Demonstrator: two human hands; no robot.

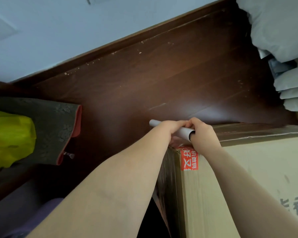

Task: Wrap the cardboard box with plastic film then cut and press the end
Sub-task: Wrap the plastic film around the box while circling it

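— Where to find roll point(184, 131)?
— At far corner of box point(248, 169), gripped in left hand point(173, 128) and right hand point(202, 133).
— How to go on?
— Pull film point(167, 170) snug. Turn corner slowly. Keep flat.

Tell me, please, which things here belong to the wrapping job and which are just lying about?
Job: cardboard box; film roll, gripped by left hand and right hand; plastic film on the box's side.
Lying about: yellow bag; grey mat; white packages.
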